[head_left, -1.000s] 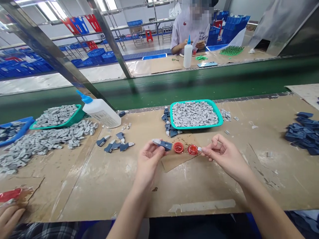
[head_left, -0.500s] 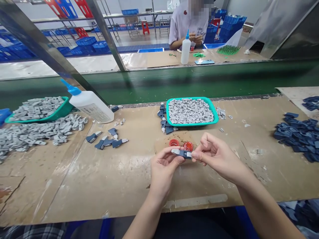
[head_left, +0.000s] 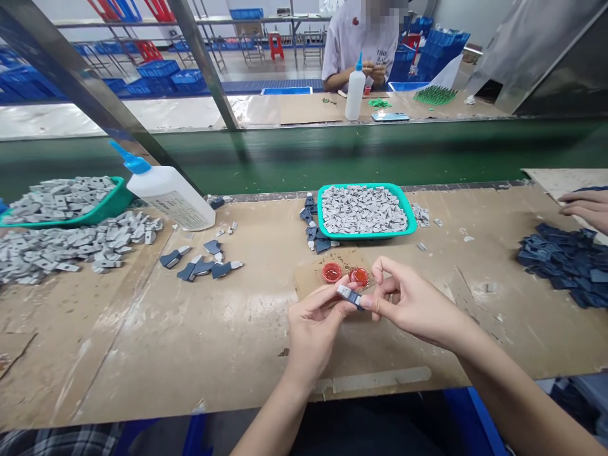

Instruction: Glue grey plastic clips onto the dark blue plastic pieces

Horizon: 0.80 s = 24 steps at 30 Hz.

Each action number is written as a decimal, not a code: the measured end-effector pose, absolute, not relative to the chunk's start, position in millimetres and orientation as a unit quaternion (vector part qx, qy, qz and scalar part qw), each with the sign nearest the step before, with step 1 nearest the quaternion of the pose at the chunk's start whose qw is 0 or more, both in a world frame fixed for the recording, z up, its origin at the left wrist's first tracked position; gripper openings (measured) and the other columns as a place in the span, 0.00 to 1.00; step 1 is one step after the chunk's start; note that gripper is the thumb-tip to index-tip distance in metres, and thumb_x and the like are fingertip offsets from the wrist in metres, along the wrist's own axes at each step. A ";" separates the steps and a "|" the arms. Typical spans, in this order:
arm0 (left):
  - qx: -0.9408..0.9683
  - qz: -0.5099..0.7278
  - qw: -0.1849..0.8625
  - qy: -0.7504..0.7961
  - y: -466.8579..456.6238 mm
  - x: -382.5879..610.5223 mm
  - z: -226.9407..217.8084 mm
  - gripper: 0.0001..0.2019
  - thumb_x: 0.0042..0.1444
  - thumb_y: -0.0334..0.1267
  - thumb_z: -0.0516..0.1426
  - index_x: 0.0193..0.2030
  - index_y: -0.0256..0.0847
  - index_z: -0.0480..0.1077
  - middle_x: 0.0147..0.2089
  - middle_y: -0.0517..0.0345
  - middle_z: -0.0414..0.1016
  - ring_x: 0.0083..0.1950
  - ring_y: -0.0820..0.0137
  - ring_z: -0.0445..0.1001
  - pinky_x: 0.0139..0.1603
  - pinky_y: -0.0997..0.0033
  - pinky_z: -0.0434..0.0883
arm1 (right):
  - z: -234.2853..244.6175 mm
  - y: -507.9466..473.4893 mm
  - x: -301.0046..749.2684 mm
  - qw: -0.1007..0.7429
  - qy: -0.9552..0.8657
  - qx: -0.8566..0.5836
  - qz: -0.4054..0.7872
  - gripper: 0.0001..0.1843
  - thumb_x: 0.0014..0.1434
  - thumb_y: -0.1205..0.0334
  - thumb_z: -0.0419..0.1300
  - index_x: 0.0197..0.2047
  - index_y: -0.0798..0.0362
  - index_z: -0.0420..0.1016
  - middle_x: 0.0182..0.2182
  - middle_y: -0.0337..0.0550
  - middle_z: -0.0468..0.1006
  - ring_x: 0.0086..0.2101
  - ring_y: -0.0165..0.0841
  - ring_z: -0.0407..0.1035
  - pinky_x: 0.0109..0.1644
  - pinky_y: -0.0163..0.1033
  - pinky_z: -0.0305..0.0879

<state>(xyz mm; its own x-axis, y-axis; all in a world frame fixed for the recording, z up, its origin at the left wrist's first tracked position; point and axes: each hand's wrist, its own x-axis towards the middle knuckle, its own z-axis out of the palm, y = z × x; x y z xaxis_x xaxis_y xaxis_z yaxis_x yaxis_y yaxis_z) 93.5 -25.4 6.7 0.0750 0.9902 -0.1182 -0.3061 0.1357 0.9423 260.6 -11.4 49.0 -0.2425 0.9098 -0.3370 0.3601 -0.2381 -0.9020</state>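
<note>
My left hand (head_left: 313,323) and my right hand (head_left: 411,303) meet over the cardboard-covered table, both pinching one small dark blue plastic part (head_left: 350,296) with a grey tip. Just beyond my fingers stand two red caps (head_left: 344,274) holding glue. Behind them sits a teal tray (head_left: 405,206) full of small grey pieces. A few finished blue-and-grey parts (head_left: 199,265) lie to the left.
A white glue bottle (head_left: 164,190) with a blue nozzle lies tilted at the left, near a second teal tray (head_left: 107,206) and a loose grey pile (head_left: 57,244). Dark blue parts (head_left: 563,259) are heaped at the right, another person's hand (head_left: 584,206) beside them. A green conveyor (head_left: 332,152) runs behind; a person works across it.
My right hand came away from the red cap and joined my left hand on the blue part, and both drew closer to me. Another person's hand appeared at the right edge.
</note>
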 end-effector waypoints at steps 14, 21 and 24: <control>0.372 0.532 0.592 0.478 -16.9 44.0 6.2 0.21 0.57 0.41 0.60 0.57 0.42 0.69 0.51 0.49 0.78 0.56 0.61 0.74 0.63 0.60 0.65 | 55.5 79.3 318.6 0.309 -0.610 -0.647 0.337 0.18 0.57 0.44 0.59 0.36 0.52 0.73 0.30 0.46 0.79 0.30 0.36 0.72 0.28 0.36 0.62; 0.491 0.494 0.340 0.633 -13.3 -42.8 -10.3 0.16 0.57 0.43 0.57 0.51 0.42 0.71 0.45 0.50 0.79 0.51 0.59 0.77 0.57 0.56 0.70 | 21.5 155.8 303.8 0.157 -0.724 -0.649 0.173 0.09 0.55 0.60 0.63 0.39 0.50 0.81 0.35 0.44 0.82 0.35 0.38 0.75 0.36 0.39 0.66; 0.608 0.393 0.159 0.671 -13.3 -75.0 -16.7 0.17 0.59 0.40 0.54 0.55 0.45 0.70 0.50 0.51 0.78 0.54 0.56 0.75 0.57 0.54 0.69 | 17.2 167.7 284.8 0.144 -0.727 -0.652 0.160 0.08 0.52 0.57 0.66 0.34 0.50 0.83 0.33 0.46 0.83 0.37 0.42 0.75 0.37 0.41 0.65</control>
<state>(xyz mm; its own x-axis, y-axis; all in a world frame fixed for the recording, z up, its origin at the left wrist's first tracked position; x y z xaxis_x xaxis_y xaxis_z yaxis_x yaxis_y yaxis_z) -75.0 -13.3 -16.7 -0.2105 0.9410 0.2650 0.6909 -0.0486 0.7213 284.8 167.7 17.2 -0.1090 0.9940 0.0005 0.9016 0.0991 -0.4210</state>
